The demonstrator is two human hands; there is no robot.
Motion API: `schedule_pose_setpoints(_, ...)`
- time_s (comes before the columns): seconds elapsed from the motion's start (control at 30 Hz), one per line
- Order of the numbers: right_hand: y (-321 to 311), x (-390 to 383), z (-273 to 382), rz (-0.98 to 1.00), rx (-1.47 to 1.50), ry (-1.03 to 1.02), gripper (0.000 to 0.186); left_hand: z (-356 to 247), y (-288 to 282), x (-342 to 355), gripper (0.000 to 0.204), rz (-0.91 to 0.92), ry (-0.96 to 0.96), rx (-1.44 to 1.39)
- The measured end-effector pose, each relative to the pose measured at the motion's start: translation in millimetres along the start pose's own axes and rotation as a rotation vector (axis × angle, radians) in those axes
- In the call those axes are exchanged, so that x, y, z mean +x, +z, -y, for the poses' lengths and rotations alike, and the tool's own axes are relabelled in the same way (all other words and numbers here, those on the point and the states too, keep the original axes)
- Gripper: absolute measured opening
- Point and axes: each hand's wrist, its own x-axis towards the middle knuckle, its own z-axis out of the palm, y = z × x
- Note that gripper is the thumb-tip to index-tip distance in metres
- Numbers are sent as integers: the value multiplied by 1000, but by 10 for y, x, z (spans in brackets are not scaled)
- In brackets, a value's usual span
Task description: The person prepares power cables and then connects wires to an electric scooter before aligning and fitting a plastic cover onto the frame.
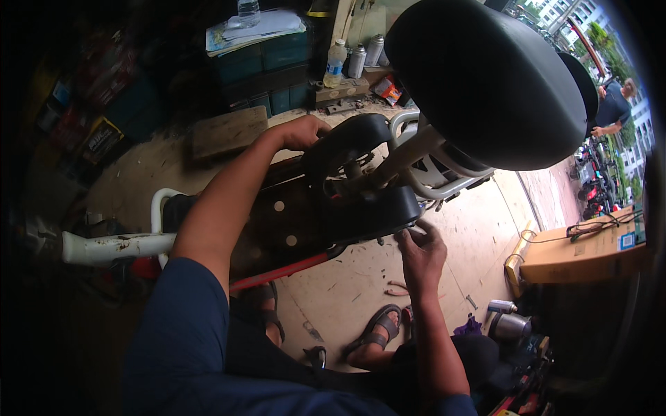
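My left hand (303, 132) reaches to the rear side of a black curved panel (354, 135), its fingertips mostly hidden behind it. My right hand (423, 249) has bent fingers at the lower corner of the near black panel (385, 211); what they hold there is too small to tell. Between them a metal post (402, 163) rises to a large black seat (485, 83). The vehicle's dark deck (267, 232) with light round spots runs left to a white tube (114, 246), with a red rail (281, 274) along its near side.
A cardboard box (576, 260) with a cable is at right, near spray cans (501, 306). Pliers (396, 290) lie on the floor by my feet. A wooden board (229, 132), bottles (336, 62) and bins (257, 62) stand at the back. Another person (610, 107) is outside at upper right.
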Motion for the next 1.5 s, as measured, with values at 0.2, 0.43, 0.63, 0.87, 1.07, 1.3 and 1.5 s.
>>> schedule_pose_setpoints(0.2, 105, -262, 200, 442, 739, 200, 44, 78, -6, 9, 49, -13, 39, -8)
schedule_pose_setpoints(0.43, 528, -359, 286, 292, 727, 158, 39, 96, 40, 85, 35, -49, 75, 8)
schedule_pose_setpoints(0.63, 565, -353, 281, 351, 917, 182, 42, 310, -69, 135, 41, 12, 90, -146)
schedule_pose_setpoints(0.87, 394, -185, 194, 350, 1122, 335, 48, -60, -7, -86, 49, 33, -53, -168)
schedule_pose_setpoints(1.07, 444, 7, 58, 376, 1207, 280, 50, 0, -26, -56, 52, 42, -31, -103)
schedule_pose_setpoints(1.3, 562, -19, 86, 319, 1267, 369, 33, 156, -18, -6, 49, 6, 46, -110)
schedule_pose_setpoints(1.5, 483, -72, 121, 334, 1202, 334, 11, 95, 8, -1, 49, 31, -69, -211)
